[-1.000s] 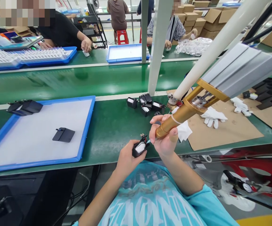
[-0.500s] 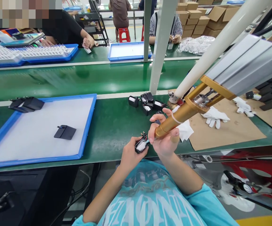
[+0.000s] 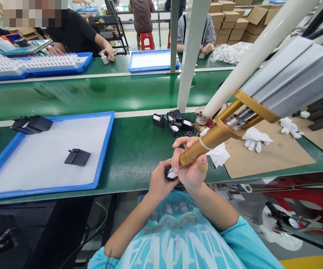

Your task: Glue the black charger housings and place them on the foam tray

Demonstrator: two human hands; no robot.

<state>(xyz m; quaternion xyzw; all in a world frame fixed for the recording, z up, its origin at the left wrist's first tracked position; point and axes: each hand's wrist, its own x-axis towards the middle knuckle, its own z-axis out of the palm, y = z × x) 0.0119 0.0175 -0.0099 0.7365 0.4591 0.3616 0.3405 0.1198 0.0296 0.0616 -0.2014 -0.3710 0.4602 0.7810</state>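
Observation:
My left hand (image 3: 159, 181) is closed around a small black plastic housing (image 3: 168, 173) with a pale inside, close to the table's front edge. My right hand (image 3: 191, 168) grips the gold barrel (image 3: 196, 151) of a slanted tool with a grey ribbed body (image 3: 292, 78). The barrel's lower end points into the housing, where my fingers hide its tip and any contact. Both hands meet at the housing. Just beyond them lies a cluster of similar black housings (image 3: 174, 129) with white insides. A white cloth (image 3: 219, 155) is right of my right hand.
A blue-rimmed white tray (image 3: 95, 179) at left carries a black piece (image 3: 77, 157), with several more black pieces (image 3: 32, 124) at its far corner. Brown cardboard (image 3: 279, 160) with white gloves (image 3: 255, 139) lies right. A white pole (image 3: 251, 67) slants overhead; co-workers sit across.
My right hand and the gold barrel have shifted slightly left and down. My left hand has moved slightly right, and the housing has turned, so less of it shows.

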